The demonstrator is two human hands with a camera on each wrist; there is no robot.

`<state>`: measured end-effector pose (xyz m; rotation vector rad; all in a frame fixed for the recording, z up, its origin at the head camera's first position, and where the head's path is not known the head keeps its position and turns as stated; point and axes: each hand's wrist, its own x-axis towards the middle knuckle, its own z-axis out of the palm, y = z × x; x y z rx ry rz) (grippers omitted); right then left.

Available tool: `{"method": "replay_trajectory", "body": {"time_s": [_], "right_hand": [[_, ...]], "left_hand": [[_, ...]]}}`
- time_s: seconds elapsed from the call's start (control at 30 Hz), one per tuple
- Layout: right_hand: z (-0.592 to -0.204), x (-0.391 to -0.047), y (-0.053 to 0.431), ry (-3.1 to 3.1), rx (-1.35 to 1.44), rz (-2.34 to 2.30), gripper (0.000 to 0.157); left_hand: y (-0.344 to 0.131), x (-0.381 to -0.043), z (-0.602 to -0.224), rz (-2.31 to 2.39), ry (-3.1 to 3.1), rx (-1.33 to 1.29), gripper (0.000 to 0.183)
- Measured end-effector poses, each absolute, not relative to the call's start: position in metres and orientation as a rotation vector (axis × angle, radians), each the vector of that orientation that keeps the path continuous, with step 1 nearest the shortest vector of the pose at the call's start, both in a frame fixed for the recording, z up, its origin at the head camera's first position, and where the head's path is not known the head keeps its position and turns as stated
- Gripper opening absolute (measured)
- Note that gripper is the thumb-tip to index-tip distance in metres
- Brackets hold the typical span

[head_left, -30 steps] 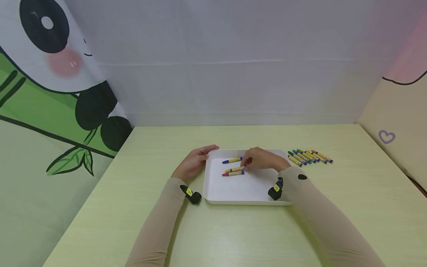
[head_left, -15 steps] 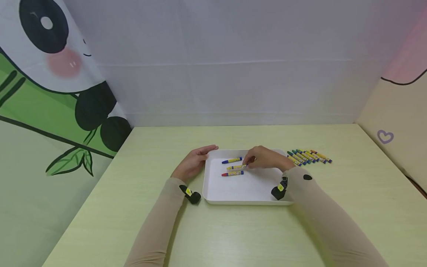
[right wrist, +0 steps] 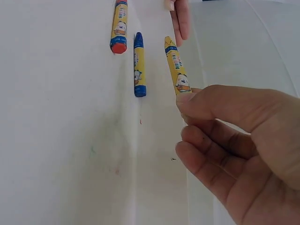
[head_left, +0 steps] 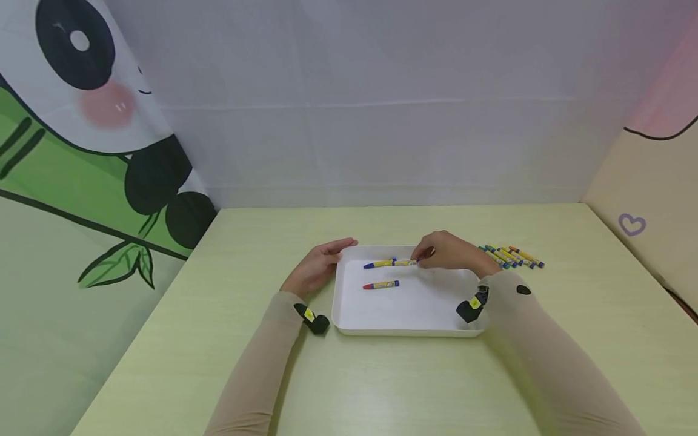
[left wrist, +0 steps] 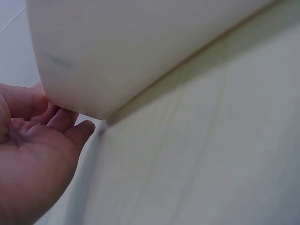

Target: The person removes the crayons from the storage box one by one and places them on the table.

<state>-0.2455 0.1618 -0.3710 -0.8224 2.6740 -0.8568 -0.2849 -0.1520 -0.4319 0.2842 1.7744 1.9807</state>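
Observation:
In the head view a white tray [head_left: 403, 315] lies on the table. My left hand [head_left: 313, 267] grips its left edge near the far corner; the left wrist view has the thumb and fingers around that corner. Above the tray, my right hand [head_left: 449, 251] pinches the rear end of a yellow crayon [right wrist: 176, 68], its tip pointing left. From the head camera this crayon partly covers a blue crayon [head_left: 369, 266], but the right wrist view shows the two apart. Nearer the tray's middle lies a red crayon [head_left: 382, 284].
Several more crayons [head_left: 512, 257] lie side by side on the table to the right of the tray, partly hidden behind the right hand. A fabric backdrop [head_left: 349, 145] stands behind the table's far edge.
My right hand has lifted the yellow crayon from between the blue and red ones and carried it up and to the right. The left hand stays at the tray's edge.

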Motion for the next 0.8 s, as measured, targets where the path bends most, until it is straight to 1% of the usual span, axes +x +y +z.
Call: {"method": "replay_trajectory", "body": {"time_s": [0.13,0.5,0.8], "right_hand": [[-0.368,-0.243,0.171,2.697,-0.812,-0.891,0.017],[-0.362,-0.237,0.197,2.782,-0.674,-0.913,0.019],[-0.359,-0.226,0.218,2.877,-0.455,-0.938,0.023]], "left_hand": [[-0.152,-0.286,-0.433,1.991,1.756,0.283,0.049],[-0.153,-0.286,-0.435,1.991,1.766,0.272,0.048],[-0.153,-0.286,-0.434,1.982,1.769,0.285,0.048]]}}
